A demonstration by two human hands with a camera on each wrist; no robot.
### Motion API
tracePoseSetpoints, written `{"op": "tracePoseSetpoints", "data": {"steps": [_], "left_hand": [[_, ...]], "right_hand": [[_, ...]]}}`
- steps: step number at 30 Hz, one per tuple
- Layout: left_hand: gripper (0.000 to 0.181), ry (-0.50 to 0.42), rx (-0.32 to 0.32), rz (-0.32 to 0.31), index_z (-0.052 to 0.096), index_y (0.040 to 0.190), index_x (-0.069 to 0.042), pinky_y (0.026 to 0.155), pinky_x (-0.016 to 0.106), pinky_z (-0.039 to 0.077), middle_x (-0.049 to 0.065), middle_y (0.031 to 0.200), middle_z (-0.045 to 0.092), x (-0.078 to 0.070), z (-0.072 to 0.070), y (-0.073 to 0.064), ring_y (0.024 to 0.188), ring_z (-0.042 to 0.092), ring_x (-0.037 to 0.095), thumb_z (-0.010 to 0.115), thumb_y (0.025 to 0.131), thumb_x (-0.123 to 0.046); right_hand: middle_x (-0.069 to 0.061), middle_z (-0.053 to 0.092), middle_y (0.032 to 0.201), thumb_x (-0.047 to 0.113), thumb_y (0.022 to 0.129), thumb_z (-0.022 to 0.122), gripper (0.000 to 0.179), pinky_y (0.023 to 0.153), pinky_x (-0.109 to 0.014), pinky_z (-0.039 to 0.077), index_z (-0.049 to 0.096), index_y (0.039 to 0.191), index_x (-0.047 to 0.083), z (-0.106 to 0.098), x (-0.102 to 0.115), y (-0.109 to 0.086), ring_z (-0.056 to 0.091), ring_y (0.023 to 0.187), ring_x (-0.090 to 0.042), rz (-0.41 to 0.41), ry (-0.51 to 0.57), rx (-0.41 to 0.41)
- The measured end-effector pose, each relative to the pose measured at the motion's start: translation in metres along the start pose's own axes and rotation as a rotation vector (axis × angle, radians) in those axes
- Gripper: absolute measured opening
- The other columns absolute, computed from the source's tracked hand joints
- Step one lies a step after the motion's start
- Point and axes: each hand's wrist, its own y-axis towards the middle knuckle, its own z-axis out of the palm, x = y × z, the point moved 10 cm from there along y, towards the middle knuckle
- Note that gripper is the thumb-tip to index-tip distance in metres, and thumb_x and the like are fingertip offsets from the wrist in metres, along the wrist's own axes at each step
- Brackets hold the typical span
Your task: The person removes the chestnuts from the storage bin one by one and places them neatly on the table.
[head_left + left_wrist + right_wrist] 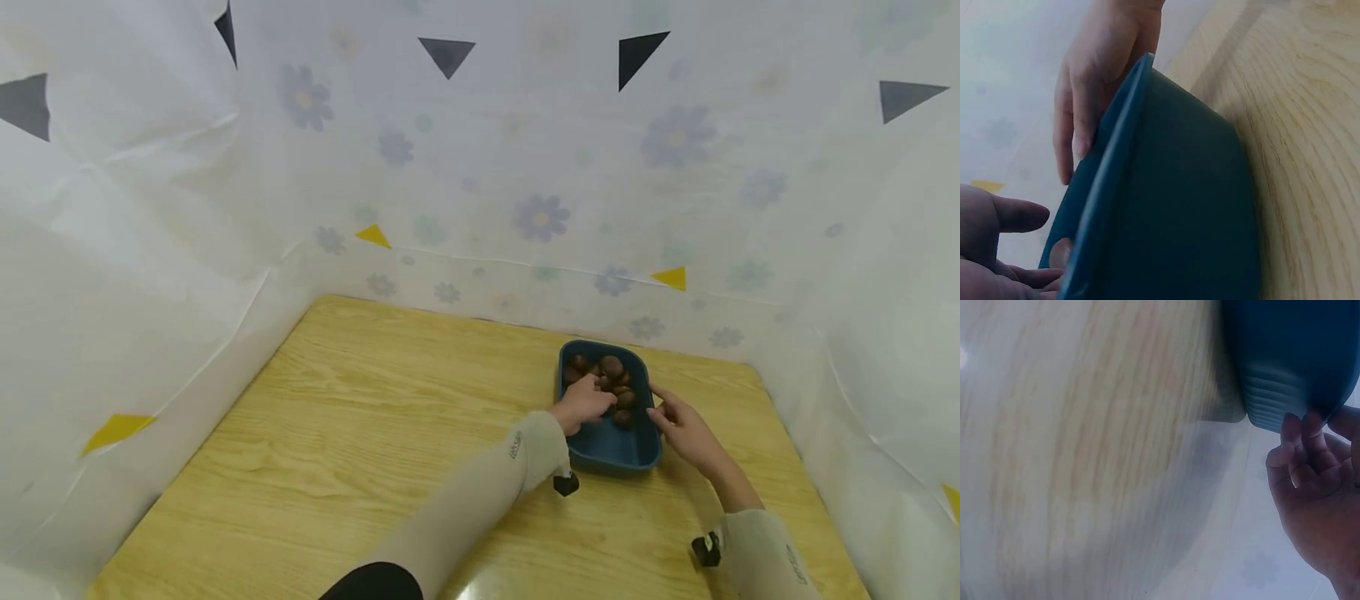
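A dark blue rectangular bin [611, 454] stands on the table, with several brown chestnuts [612, 367] heaped toward its far end. My left hand [587, 404] reaches over the bin's left side, fingers down among the chestnuts. The left wrist view shows its thumb [1022, 214] held apart from the fingers, beside a chestnut [1060, 253]; the fingertips are partly hidden by the bin wall. On the right side, my right hand [684, 425] holds the bin's rim, thumb at the edge and fingers [1315, 440] against the outer wall.
The wood-grain table [360, 417] extends to the left and front of the bin. A white sheet [480, 167] with flowers and triangles encloses the table at the back and sides. Small black devices [566, 483] sit at both wrists.
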Motion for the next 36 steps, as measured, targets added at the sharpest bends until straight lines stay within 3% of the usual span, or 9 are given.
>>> {"op": "tracePoseSetpoints", "data": {"steps": [6, 13, 16, 23, 28, 31, 36], "left_hand": [[0.048, 0.146, -0.017, 0.078, 0.052, 0.149, -0.006, 0.087, 0.035, 0.057, 0.012, 0.147, 0.056, 0.009, 0.008, 0.012, 0.107, 0.064, 0.022, 0.060, 0.103, -0.016], [0.042, 0.308, -0.059, 0.132, 0.061, 0.139, -0.003, 0.092, 0.031, 0.053, 0.013, 0.152, 0.051, 0.007, 0.008, 0.017, 0.128, 0.056, 0.024, 0.065, 0.098, -0.013], [0.039, 0.372, -0.064, 0.151, 0.065, 0.133, -0.003, 0.090, 0.027, 0.052, 0.012, 0.146, 0.055, 0.005, 0.009, 0.017, 0.126, 0.056, 0.022, 0.067, 0.095, -0.011], [0.028, 0.550, -0.060, 0.185, 0.070, 0.121, -0.009, 0.078, 0.022, 0.050, 0.006, 0.123, 0.059, 0.006, 0.012, 0.020, 0.099, 0.055, 0.016, 0.067, 0.094, -0.008], [0.022, 0.652, -0.093, 0.221, 0.071, 0.115, -0.015, 0.087, 0.020, 0.051, 0.002, 0.117, 0.064, 0.003, 0.013, 0.025, 0.103, 0.059, 0.014, 0.071, 0.093, -0.010], [0.021, 0.715, -0.101, 0.214, 0.071, 0.114, -0.015, 0.090, 0.019, 0.052, 0.002, 0.118, 0.064, 0.003, 0.014, 0.027, 0.106, 0.060, 0.014, 0.075, 0.094, -0.014], [0.023, 0.731, -0.103, 0.183, 0.071, 0.113, -0.015, 0.089, 0.020, 0.052, 0.003, 0.117, 0.065, 0.005, 0.014, 0.026, 0.106, 0.061, 0.014, 0.081, 0.092, -0.018]], "right_hand": [[-0.012, 0.055, 0.093, 0.025, 0.113, 0.047, 0.061, 0.055, -0.030, 0.043, 0.025, 0.162, -0.002, 0.001, 0.002, -0.003, 0.046, 0.065, -0.013, -0.010, 0.007, 0.002], [-0.013, 0.056, 0.097, 0.026, 0.112, 0.048, 0.062, 0.056, -0.030, 0.044, 0.024, 0.163, -0.001, 0.002, 0.002, -0.002, 0.048, 0.067, -0.015, -0.008, 0.013, 0.006], [-0.013, 0.056, 0.095, 0.027, 0.112, 0.048, 0.062, 0.056, -0.030, 0.045, 0.025, 0.163, -0.001, 0.002, 0.001, -0.003, 0.049, 0.067, -0.016, -0.006, 0.005, 0.000], [-0.012, 0.056, 0.095, 0.030, 0.113, 0.047, 0.063, 0.058, -0.031, 0.048, 0.024, 0.164, 0.001, 0.003, -0.001, -0.004, 0.051, 0.068, -0.018, -0.005, 0.007, 0.008], [-0.010, 0.056, 0.094, 0.032, 0.113, 0.047, 0.063, 0.059, -0.032, 0.049, 0.026, 0.163, 0.000, 0.001, 0.001, -0.003, 0.051, 0.068, -0.018, -0.010, -0.005, -0.003], [-0.009, 0.056, 0.093, 0.031, 0.112, 0.048, 0.063, 0.058, -0.030, 0.047, 0.027, 0.162, 0.000, 0.000, 0.001, -0.002, 0.051, 0.068, -0.018, -0.015, -0.009, -0.009], [-0.011, 0.057, 0.096, 0.027, 0.112, 0.048, 0.062, 0.056, -0.029, 0.044, 0.025, 0.163, -0.001, 0.001, -0.003, 0.000, 0.048, 0.067, -0.020, 0.000, -0.019, 0.001]]}}
